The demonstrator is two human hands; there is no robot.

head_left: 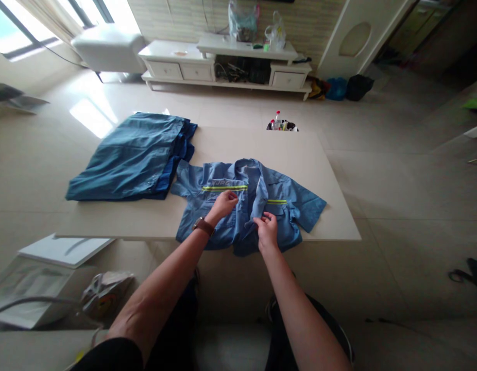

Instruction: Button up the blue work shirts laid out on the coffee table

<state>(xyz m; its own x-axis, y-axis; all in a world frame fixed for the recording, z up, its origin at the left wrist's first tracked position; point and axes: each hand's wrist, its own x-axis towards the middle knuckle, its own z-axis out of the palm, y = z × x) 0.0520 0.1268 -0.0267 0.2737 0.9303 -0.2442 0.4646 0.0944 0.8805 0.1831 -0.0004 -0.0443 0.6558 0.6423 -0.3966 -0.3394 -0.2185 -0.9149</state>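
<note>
A light blue work shirt (279, 206) with yellow reflective stripes lies front up on the white table (331, 170), its front hanging open. My left hand (224, 202), a brown watch on its wrist, pinches the left front panel just below the stripe. My right hand (266, 230) pinches the edge of the right front panel near the shirt's lower middle. Both hands are closed on the fabric.
A pile of folded darker blue garments (130, 157) lies on the table's left part. Small bottles (280, 124) stand beyond the far edge. A white TV cabinet (226, 67) is at the back. A white box (63, 250) and a bag (105, 293) sit on the floor at left.
</note>
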